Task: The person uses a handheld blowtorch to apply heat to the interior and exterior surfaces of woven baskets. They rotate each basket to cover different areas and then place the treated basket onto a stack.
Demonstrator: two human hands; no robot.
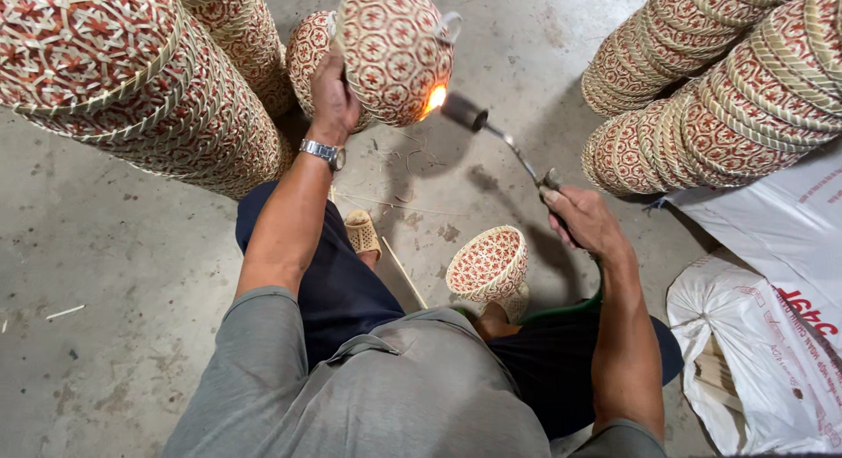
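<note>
A: Where is the basket being worked on?

B: The basket (pixel 392 50) sits at twelve o'clock, raised off the floor, bottom toward the camera. The left hand (pixel 333 94) is clamped on its rim side. The right hand (pixel 583 219), at three o'clock, is closed around the handle of a torch (pixel 491 133), whose nozzle points at the basket's lower edge. A small flame (pixel 435 98) touches the weave there.

A: How far along does it look?

B: I judge it mid-pass. The flame is on one spot at the basket's five o'clock edge; I see no scorching, so I cannot tell which parts are already singed. One more small basket (pixel 488 263) rests by the person's knee at six o'clock, possibly waiting or finished; which, I cannot say.

A: Anything inside the containers?

B: The held basket shows only its outside. The knee basket is tipped and shows its patterned outside too; contents not visible. Nested stacks (pixel 175 89) lie at ten o'clock, more stacks (pixel 728 81) at two o'clock, each basket holding the next. White sacks (pixel 763 335) at four o'clock are shut; their contents are hidden.

A: And underfoot?

B: A concrete floor (pixel 105 274) with stray bamboo slivers.
</note>
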